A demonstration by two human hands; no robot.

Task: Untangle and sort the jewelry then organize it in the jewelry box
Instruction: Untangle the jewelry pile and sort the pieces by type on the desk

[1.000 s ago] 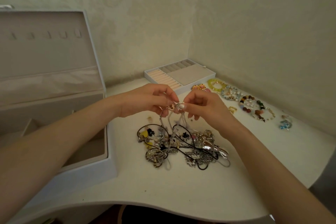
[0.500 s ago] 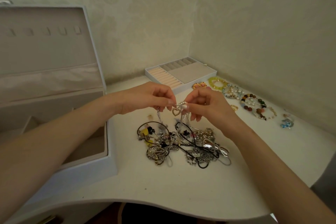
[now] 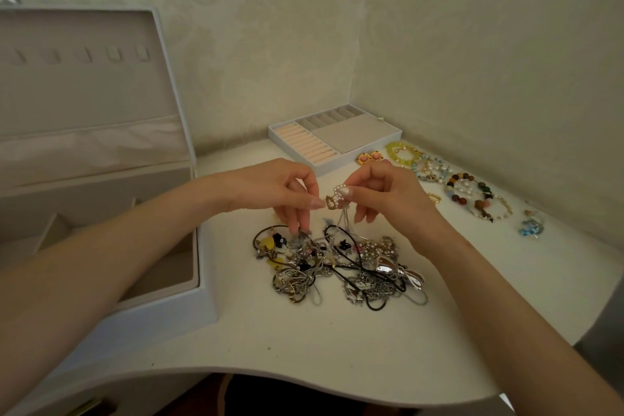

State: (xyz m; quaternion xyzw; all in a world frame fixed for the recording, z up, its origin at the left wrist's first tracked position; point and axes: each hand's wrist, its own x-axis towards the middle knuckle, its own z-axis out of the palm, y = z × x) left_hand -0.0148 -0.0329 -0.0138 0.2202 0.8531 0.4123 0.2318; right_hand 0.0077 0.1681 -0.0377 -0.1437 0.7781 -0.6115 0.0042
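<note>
A tangled heap of jewelry (image 3: pixel 337 263), with chains, black cords and pendants, lies mid-table. Above it my right hand (image 3: pixel 388 199) pinches a small pearl-and-gold heart pendant (image 3: pixel 334 201) whose thin silver chain hangs down into the heap. My left hand (image 3: pixel 280 192) pinches the pendant's left edge with thumb and forefinger, while its lower fingers reach down to the heap. The white jewelry box (image 3: pixel 189 307) stands open at the left, its lid raised.
A removable tray (image 3: pixel 368 145) with ring rolls sits at the back by the wall corner. Sorted bead bracelets (image 3: pixel 472 192), pink-gold earrings (image 3: pixel 369 158), a gold ring (image 3: pixel 435 198) and a blue piece (image 3: pixel 531 226) line the right wall. The table's curved front edge (image 3: pixel 304 371) is near me.
Both hands have lifted slightly and drawn the heart pendant and its chain higher out of the heap. My left fingers now reach down toward the pile.
</note>
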